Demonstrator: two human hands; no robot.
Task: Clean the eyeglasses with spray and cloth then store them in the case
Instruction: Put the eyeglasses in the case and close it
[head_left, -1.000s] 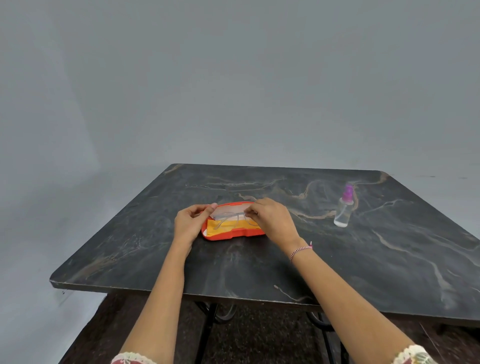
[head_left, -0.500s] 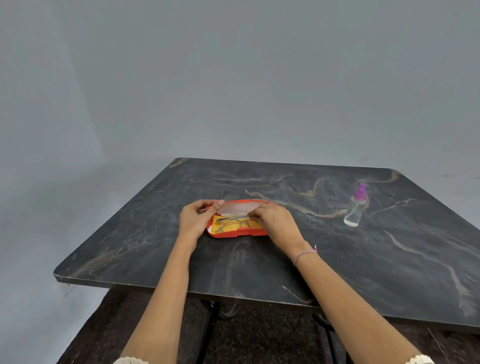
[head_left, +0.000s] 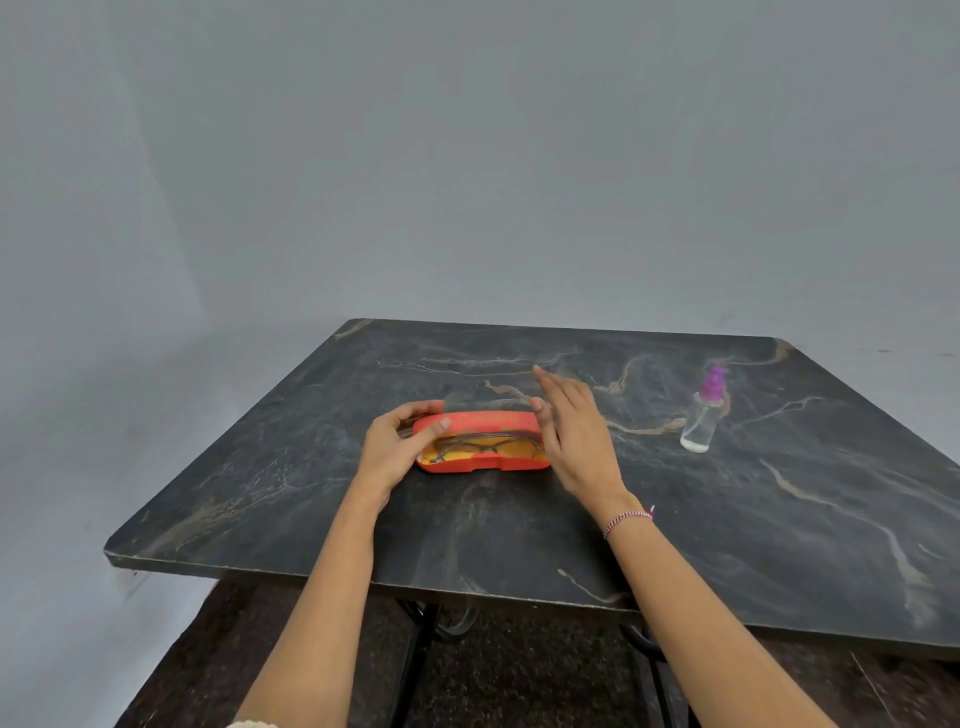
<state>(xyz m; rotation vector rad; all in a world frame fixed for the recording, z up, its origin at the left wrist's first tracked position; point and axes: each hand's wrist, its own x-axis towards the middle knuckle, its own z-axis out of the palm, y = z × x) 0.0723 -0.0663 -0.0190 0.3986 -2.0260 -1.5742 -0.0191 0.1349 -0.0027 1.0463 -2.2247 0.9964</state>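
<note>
Already done: the eyeglasses (head_left: 478, 446) lie folded inside the orange case (head_left: 483, 466), between the left thumb and the right palm. Whether they were sprayed and wiped cannot be read from this view (I judge so, since they are stowed).
Left hand (head_left: 397, 449): fingers curled round the left end of the case, thumb tip pressed on the near edge of the lid (head_left: 483, 419). It grips and steadies the case.
Right hand (head_left: 574, 434): fingers straight and close together, holding nothing, blurred. Its thumb side sits just beside the right end of the case, fingertips pointing away past the lid. Contact with the case cannot be told.
Lid: tilted partway down over the eyeglasses, with a gap on the side nearest the wrists, so not closed.
Cloth: a yellow layer under the eyeglasses could be the cloth or the lining; I cannot tell which.
Spray bottle (head_left: 701, 426): upright on the table (head_left: 519, 545), well apart from the right fingers on their outer side, untouched.
Left to do: press the lid fully closed. By my judgement this is the last step.
</note>
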